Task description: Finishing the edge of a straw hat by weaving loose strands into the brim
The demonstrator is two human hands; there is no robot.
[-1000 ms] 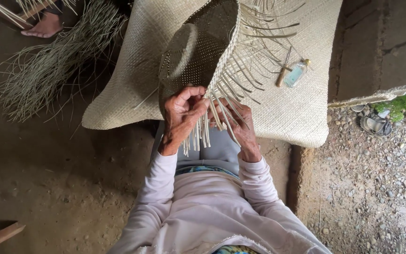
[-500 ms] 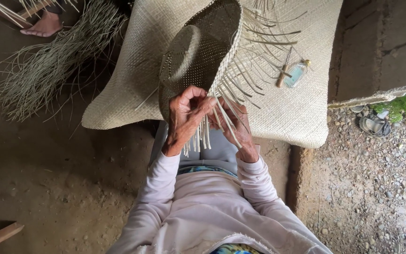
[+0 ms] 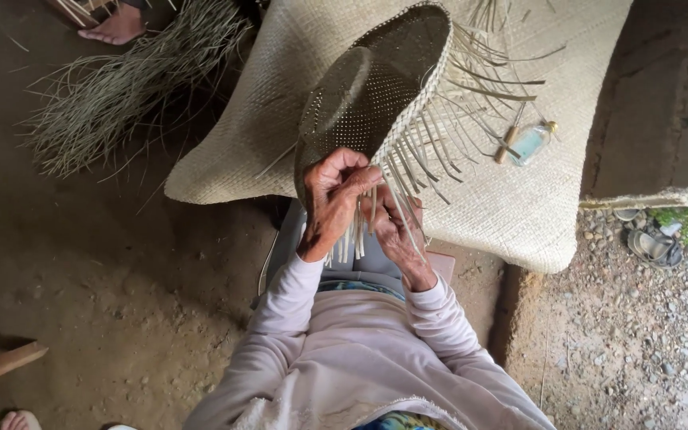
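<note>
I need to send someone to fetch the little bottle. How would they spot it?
Find the big pale woven mat spread ahead of the person. On its right part, just beyond the loose strands of the half-woven hat, lies the small bottle on its side. It is clear and bluish, unlike the tan stick-like tool right beside it.

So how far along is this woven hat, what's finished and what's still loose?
The crown and side wall of the woven hat look finished, tightly plaited. In hand is the edge: the left hand pinches a few strands at the rim while the right hand works beside it. Left to do: the many loose strips fanning out along the rim, not yet woven in. A bundle of raw fibre lies unused on the ground.
</note>
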